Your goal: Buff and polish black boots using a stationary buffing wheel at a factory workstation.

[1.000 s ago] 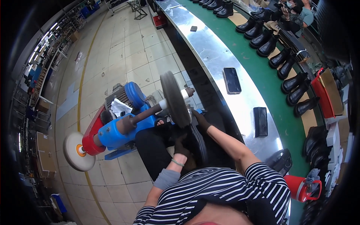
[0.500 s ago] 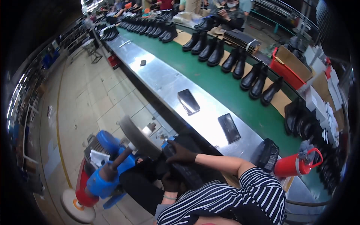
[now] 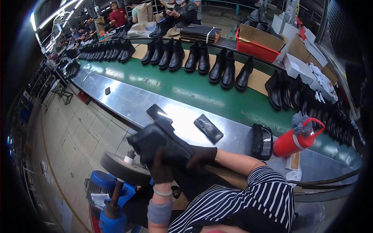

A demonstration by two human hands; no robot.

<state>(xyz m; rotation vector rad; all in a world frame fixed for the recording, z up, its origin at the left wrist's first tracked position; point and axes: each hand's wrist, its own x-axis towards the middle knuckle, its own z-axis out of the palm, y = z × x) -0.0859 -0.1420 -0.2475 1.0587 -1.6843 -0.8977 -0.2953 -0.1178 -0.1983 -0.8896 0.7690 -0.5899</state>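
- Left hand (image 3: 160,167), gloved, is closed round the near underside of a black boot (image 3: 161,144).
- Right hand (image 3: 201,155), gloved, clasps the boot's right end.
- The boot's long axis runs left to right, its left end just above the grey wheel (image 3: 123,168).
- Beyond lies the steel tabletop (image 3: 128,101).

A long steel bench (image 3: 128,101) is carrying two flat black pads (image 3: 208,128), a black basket (image 3: 261,141) and a red jug (image 3: 292,141); behind it, a green belt (image 3: 202,95) is bearing black boots (image 3: 221,70)
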